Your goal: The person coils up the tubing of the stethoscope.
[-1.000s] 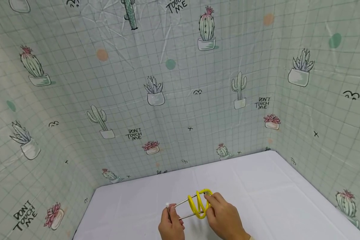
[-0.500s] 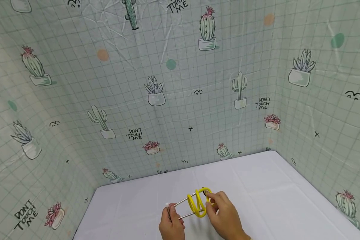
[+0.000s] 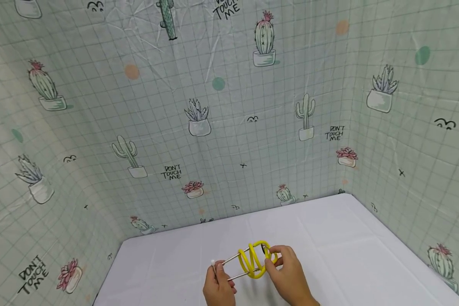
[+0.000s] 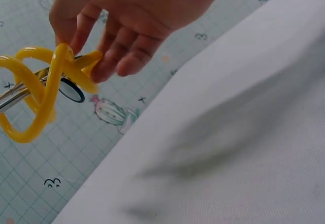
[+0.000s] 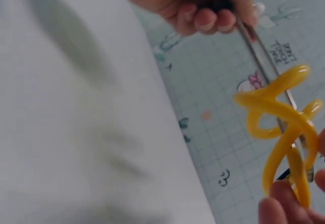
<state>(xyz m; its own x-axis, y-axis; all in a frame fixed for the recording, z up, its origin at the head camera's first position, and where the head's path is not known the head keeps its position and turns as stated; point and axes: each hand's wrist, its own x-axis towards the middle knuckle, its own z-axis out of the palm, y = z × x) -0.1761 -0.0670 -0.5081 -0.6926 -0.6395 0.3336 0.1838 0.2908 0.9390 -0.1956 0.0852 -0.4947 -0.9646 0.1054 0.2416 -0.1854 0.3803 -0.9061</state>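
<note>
A stethoscope with yellow tubing (image 3: 251, 257) is held above the table in the head view, its tubing wound in loops about the two metal ear tubes (image 3: 232, 258). My left hand (image 3: 219, 287) grips the ear-tube end, where a white ear tip (image 3: 213, 262) pokes out above the fingers. At the other end my right hand (image 3: 290, 274) pinches the yellow tubing between thumb and fingers. Beside those fingers, the black-rimmed chest piece (image 4: 72, 90) shows among the coils in the left wrist view. The left hand's curled fingers (image 5: 205, 21) appear in the right wrist view.
A white-covered table (image 3: 336, 238) lies under both hands. Behind it and along both sides hangs a grid-patterned curtain (image 3: 229, 140) printed with cacti. Soft shadows (image 4: 203, 137) fall on the cloth.
My right hand has shifted slightly right, and its fingers have moved along the tubing. More of the end loop and the chest piece's dark rim shows. The left hand keeps its hold.
</note>
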